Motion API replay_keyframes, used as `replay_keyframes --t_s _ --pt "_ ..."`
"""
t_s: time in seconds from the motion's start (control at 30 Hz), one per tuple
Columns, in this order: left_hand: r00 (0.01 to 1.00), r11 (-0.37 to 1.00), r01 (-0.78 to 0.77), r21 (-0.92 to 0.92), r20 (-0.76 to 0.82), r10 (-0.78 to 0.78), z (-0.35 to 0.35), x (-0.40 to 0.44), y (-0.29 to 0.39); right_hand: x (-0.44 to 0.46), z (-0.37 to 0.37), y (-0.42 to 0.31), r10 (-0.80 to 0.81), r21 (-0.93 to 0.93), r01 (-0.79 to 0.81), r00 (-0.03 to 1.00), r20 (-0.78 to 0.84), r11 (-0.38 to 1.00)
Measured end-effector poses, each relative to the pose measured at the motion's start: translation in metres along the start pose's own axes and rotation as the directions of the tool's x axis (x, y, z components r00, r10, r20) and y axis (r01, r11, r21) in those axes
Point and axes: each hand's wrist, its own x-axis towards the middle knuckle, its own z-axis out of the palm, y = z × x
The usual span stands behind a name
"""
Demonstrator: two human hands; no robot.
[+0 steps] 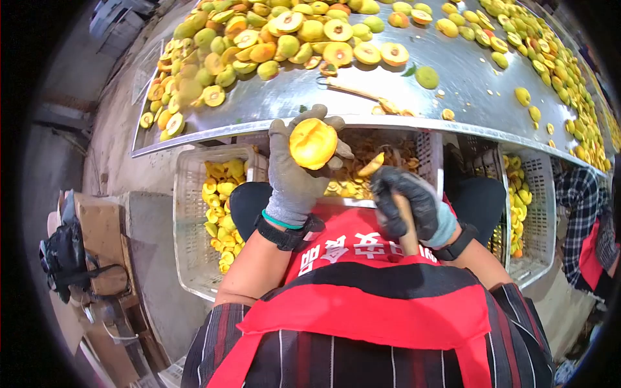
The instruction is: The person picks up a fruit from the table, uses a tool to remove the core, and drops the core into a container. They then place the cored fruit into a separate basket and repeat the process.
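My left hand [291,176], in a grey glove, is closed round a yellow peach half [313,143] with a hollow in its cut face, raised at the table's edge. My right hand [424,204], in a black and grey glove, grips a wooden-handled tool [406,223]; the working end is hard to make out. An orange-yellow piece of fruit [372,164] shows just beyond my right fingers, apart from the peach half. Below both hands stands a crate [430,161] with pits and scraps in it.
A metal table [259,107] carries heaped peaches [284,45] and another wooden-handled tool [356,90] with a wire loop. A white crate [184,213] of peach halves stands left, another crate [540,213] right. At far right, a person in a checked sleeve [572,194] sits near.
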Motion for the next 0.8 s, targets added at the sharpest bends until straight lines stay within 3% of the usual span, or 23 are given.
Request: replay_keyframes --t_s 0.03,0.1,0.17,0.23,0.27,0.3,0.33,0.4,0.5,0.57,0.6,0.63,0.7,0.8 --pt "1.0 1.0 -0.013 0.009 -0.004 0.013 -0.004 -0.002 0.009 0.002 -0.01 0.001 0.003 0.133 0.0 1.0 -0.022 0.991" --pt "0.995 0.972 -0.069 0.225 -0.053 0.083 -0.018 -0.008 0.038 0.005 -0.022 -0.005 0.037 0.247 -0.024 0.998 -0.049 0.969" --pt "0.979 0.844 -0.136 0.519 -0.061 0.195 -0.039 -0.019 0.076 0.004 -0.036 -0.007 0.003 0.217 -0.016 0.998 0.061 0.976" --pt "0.938 0.743 -0.079 0.665 -0.203 0.281 -0.06 -0.037 0.118 -0.001 -0.037 -0.008 0.03 0.171 -0.023 0.999 -0.038 0.985" --pt "0.95 0.307 -0.033 0.951 -0.066 0.305 -0.069 -0.041 0.148 -0.003 -0.037 -0.008 0.043 0.151 -0.029 0.995 -0.091 0.988" --pt "0.964 -0.215 -0.007 0.977 0.063 0.258 -0.073 -0.042 0.169 -0.004 -0.039 -0.007 0.044 0.126 -0.031 0.994 -0.101 0.992" --pt "0.964 -0.221 -0.008 0.975 0.066 0.257 -0.071 -0.034 0.179 -0.005 -0.039 -0.006 0.044 0.11 -0.031 0.992 -0.119 0.993" --pt "0.958 -0.583 0.265 0.768 -0.14 0.251 -0.064 -0.004 0.194 -0.002 -0.037 -0.005 0.043 0.095 -0.03 0.99 -0.135 0.995" --pt "0.978 -0.529 0.037 0.848 0.077 0.192 -0.051 0.073 0.167 0.005 -0.034 -0.004 -0.006 -0.044 -0.003 0.978 -0.206 0.999" --pt "0.989 -0.654 -0.061 0.754 0.133 0.061 -0.055 0.126 0.149 0.009 -0.033 -0.006 -0.034 -0.157 -0.005 0.969 -0.244 0.988" --pt "0.999 -0.698 -0.034 0.716 0.048 0.001 -0.06 0.15 0.142 0.008 -0.032 -0.01 -0.01 -0.118 -0.012 0.982 -0.19 0.993" --pt "0.988 -0.733 -0.123 0.669 0.153 -0.027 -0.078 0.169 0.136 0.008 -0.033 -0.012 -0.019 -0.119 -0.006 0.979 -0.202 0.993" --pt "0.998 -0.763 0.019 0.646 -0.055 -0.021 -0.071 0.19 0.124 0.006 -0.033 -0.013 0.001 -0.119 -0.031 0.97 -0.241 0.992" --pt "0.995 -0.8 0.099 0.592 -0.073 0.069 -0.079 0.196 0.111 0.003 -0.034 -0.011 -0.03 -0.166 -0.01 0.972 -0.234 0.986"
